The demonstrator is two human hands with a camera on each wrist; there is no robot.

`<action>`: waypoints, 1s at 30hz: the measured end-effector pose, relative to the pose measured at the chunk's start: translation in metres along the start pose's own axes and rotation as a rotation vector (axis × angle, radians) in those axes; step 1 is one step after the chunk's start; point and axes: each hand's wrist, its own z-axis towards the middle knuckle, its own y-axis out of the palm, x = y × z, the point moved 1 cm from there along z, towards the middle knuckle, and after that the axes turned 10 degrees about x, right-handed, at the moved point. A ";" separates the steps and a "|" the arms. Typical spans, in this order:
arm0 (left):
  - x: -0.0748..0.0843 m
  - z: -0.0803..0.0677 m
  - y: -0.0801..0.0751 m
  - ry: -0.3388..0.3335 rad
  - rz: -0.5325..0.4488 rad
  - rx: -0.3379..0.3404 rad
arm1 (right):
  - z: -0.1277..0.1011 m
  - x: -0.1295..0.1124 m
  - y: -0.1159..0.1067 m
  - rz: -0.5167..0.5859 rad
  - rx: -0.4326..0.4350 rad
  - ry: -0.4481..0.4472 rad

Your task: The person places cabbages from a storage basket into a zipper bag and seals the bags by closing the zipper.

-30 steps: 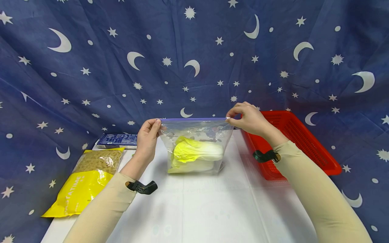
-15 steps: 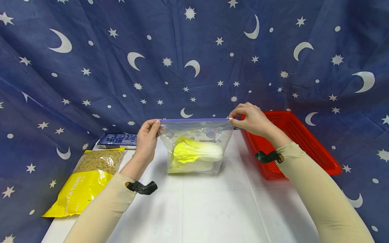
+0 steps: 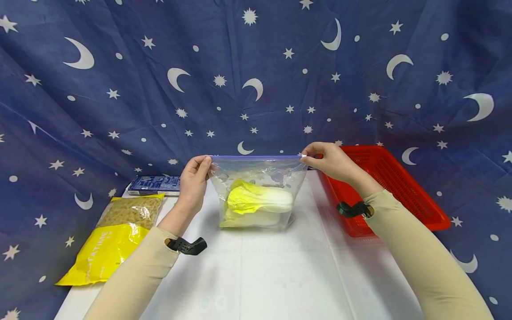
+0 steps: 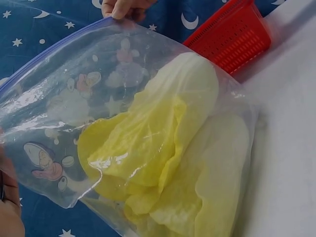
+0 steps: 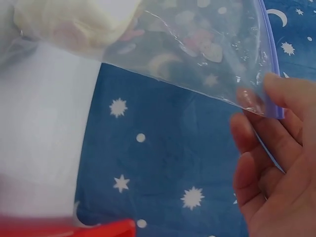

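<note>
Clear zip bag [image 3: 256,191] taut between both hands

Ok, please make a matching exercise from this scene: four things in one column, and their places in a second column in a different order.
Things:
1. napa cabbage
2. red basket
3. yellow pasta bag
4. blue box

Places:
A. flat at the table's left edge
B. inside the clear zip bag that both hands pinch at its top corners
C. at the back, just behind the yellow bag
D. on the table's right side, beside the right hand

Pairs: 1-B, 2-D, 3-A, 4-C. The left hand holds the other corner.
</note>
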 end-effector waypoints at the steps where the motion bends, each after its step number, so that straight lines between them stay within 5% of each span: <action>1: 0.000 0.000 -0.001 0.000 0.005 0.003 | -0.001 0.001 0.001 0.024 0.002 0.011; 12: 0.000 0.002 -0.008 -0.024 0.017 0.028 | -0.008 0.011 0.014 0.332 0.034 0.181; 20: 0.006 0.003 -0.017 -0.050 0.138 -0.030 | -0.011 0.015 0.020 0.467 0.012 0.309; 30: 0.017 0.008 -0.026 -0.111 0.346 -0.131 | -0.011 0.018 0.019 0.578 -0.078 0.294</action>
